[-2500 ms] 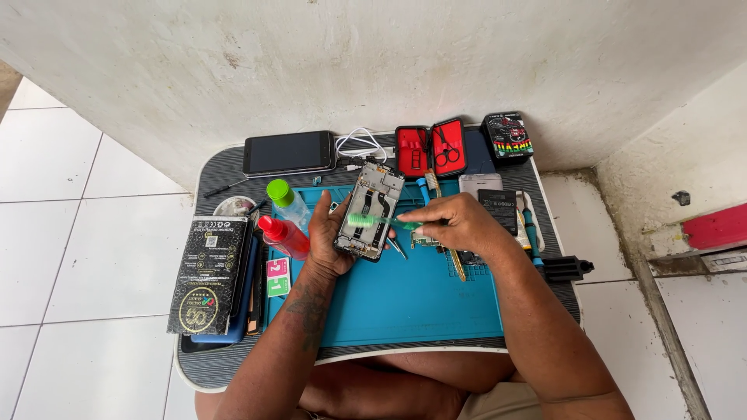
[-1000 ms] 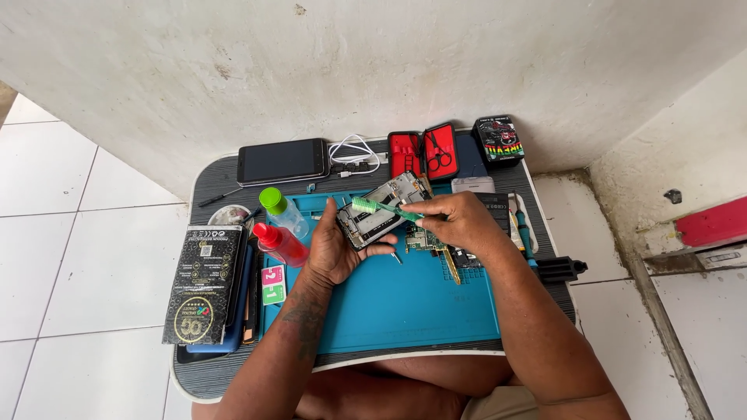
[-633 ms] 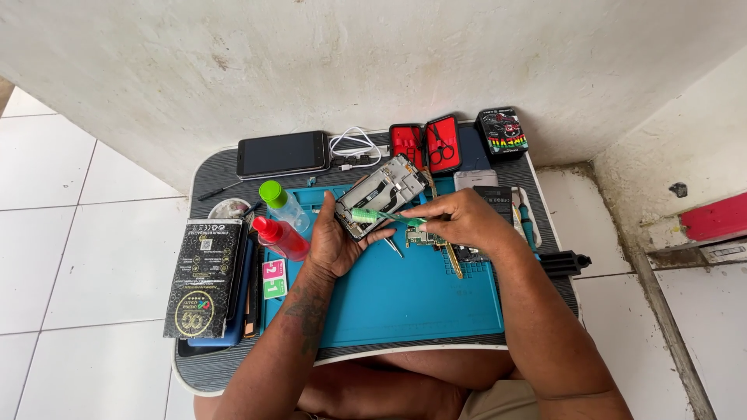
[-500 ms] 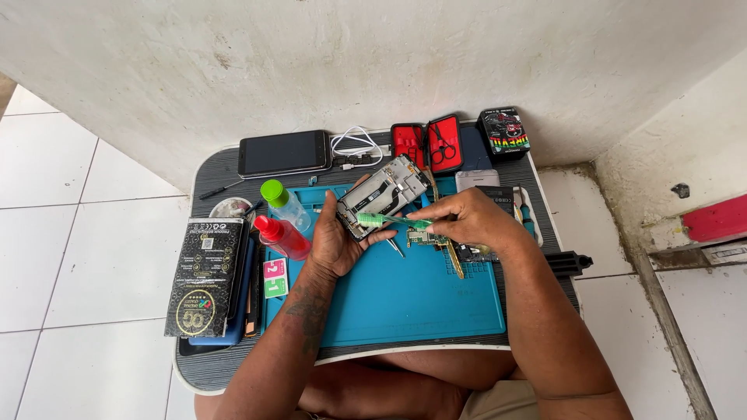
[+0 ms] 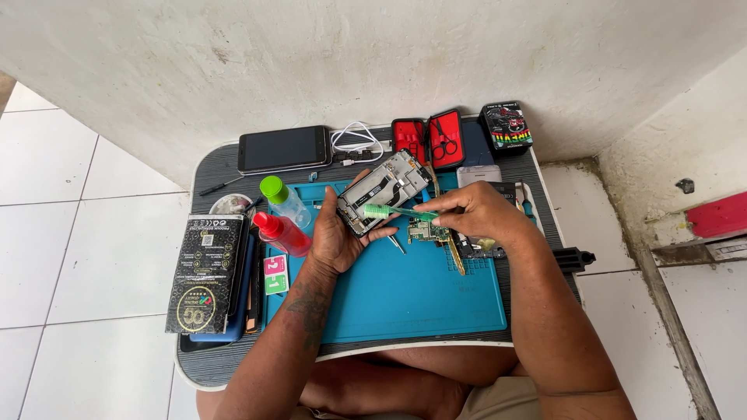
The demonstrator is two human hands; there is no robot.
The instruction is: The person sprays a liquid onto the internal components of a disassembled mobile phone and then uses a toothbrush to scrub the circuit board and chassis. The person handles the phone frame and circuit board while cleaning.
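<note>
My left hand (image 5: 336, 233) holds an opened phone frame (image 5: 384, 190), tilted, its inner side facing up above the blue work mat (image 5: 405, 295). My right hand (image 5: 476, 214) grips a green brush (image 5: 397, 211), its head resting on the frame's lower part. A small green circuit board (image 5: 424, 231) and metal tweezers (image 5: 397, 244) lie on the mat just under my right hand.
A black phone (image 5: 284, 148) with a white cable (image 5: 354, 140) lies at the back. An open red tool case (image 5: 428, 141) and a black box (image 5: 506, 127) sit at the back right. Green-capped (image 5: 283, 199) and red (image 5: 282, 233) bottles and a black packet (image 5: 205, 272) stand left.
The phone frame has turned from upright to tilted toward the right. The green brush has moved onto its lower part. My hands have shifted slightly up the mat.
</note>
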